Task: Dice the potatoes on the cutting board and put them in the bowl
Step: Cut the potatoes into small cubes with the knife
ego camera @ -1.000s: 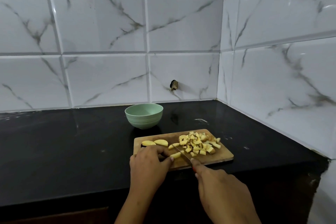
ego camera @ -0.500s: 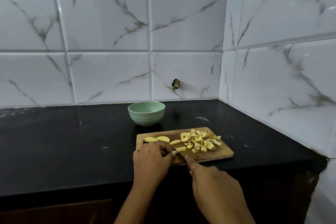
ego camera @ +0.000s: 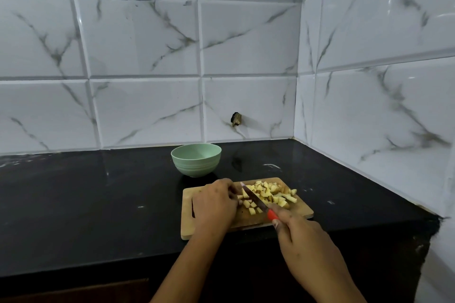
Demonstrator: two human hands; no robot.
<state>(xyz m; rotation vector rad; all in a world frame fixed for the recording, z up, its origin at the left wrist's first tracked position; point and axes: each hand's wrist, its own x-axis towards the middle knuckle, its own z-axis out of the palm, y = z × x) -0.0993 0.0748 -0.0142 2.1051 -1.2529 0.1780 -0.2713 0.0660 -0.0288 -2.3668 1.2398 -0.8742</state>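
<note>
On the black countertop (ego camera: 98,204), in the corner of the tiled wall (ego camera: 147,44): a wooden cutting board (ego camera: 299,210) lies near the front edge, with a pale green bowl (ego camera: 197,167) standing upright just behind its left rear corner, apart from it. A heap of diced potato (ego camera: 273,192) covers the board's right rear part, with a few cubes scattered toward the middle. The left hand (ego camera: 214,204) rests on the board's left half, fingers curled down over a potato piece (ego camera: 240,197); the hand hides most of that piece and the board beneath. The right hand (ego camera: 302,236) comes in from the near right, fingers wrapped round the red handle of a knife (ego camera: 253,198). The blade slants up and left, between the left fingertips and the heap, its tip toward the bowl. I cannot tell whether the edge touches the board. A small dark hole (ego camera: 236,119) shows in the wall tile behind the bowl, to its right. Pale flecks dot the countertop right of the board.
</note>
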